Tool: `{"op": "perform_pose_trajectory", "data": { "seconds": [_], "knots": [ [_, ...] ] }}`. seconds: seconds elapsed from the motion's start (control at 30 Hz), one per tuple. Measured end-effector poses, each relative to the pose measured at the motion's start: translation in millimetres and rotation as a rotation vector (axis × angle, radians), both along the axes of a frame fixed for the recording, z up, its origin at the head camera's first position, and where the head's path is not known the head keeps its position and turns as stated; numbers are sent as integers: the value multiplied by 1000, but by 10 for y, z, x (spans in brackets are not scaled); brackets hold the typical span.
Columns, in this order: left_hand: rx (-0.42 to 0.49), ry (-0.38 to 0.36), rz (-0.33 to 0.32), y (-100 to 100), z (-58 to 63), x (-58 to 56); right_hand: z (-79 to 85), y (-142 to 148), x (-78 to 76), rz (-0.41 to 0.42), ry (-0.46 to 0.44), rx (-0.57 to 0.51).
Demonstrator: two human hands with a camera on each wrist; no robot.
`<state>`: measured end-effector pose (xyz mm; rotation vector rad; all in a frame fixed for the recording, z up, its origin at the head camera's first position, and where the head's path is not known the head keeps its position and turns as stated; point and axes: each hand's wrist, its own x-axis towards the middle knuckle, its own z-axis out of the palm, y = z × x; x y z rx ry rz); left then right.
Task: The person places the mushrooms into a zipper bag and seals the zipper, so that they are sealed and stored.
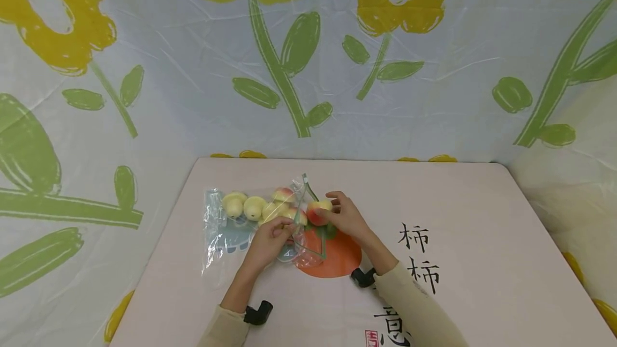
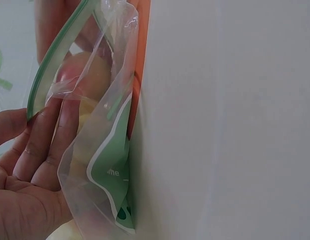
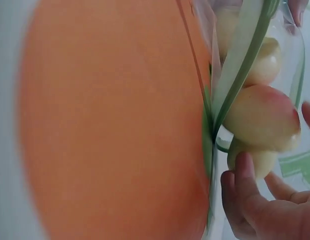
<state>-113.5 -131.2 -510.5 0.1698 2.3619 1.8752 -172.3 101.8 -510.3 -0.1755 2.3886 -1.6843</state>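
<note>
A clear zip bag [image 1: 212,229] with a green seal strip lies on the table, its mouth toward the right. Several yellow peaches [image 1: 254,208] with red blush are inside it. My left hand [image 1: 271,242] pinches the bag's rim; in the left wrist view, the thumb presses the green strip [image 2: 47,65] against the fingers. At the mouth, my right hand [image 1: 348,218] holds a red-and-yellow peach [image 1: 315,214] with thumb and fingers. Fingertips [image 3: 244,165] of the right hand lie against a pale fruit [image 3: 260,159] just below a blushed peach [image 3: 265,117].
The pale table mat [image 1: 463,202] bears an orange printed persimmon [image 1: 339,256] beneath the bag's mouth and black characters [image 1: 414,237] to the right. Black wrist mounts [image 1: 258,312] sit on both forearms. A flower-printed cloth [image 1: 193,95] hangs behind and beside the table.
</note>
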Motion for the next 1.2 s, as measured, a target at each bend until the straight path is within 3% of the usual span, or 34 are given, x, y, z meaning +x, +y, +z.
{"op": "perform_pose_trajectory", "data": {
  "seconds": [0.37,0.67,0.93,1.2],
  "knots": [
    [7,-14,2,12,12,2,-10,50,64,-62,20,-56],
    [-79,31,9,27,12,32,-37,-26,177,-23,-18,-224],
    [-123,43,17,32,15,31,-30,-59,228,11,10,-182],
    [-193,100,47,70,64,69,-17,-81,269,142,71,-89]
  ]
}}
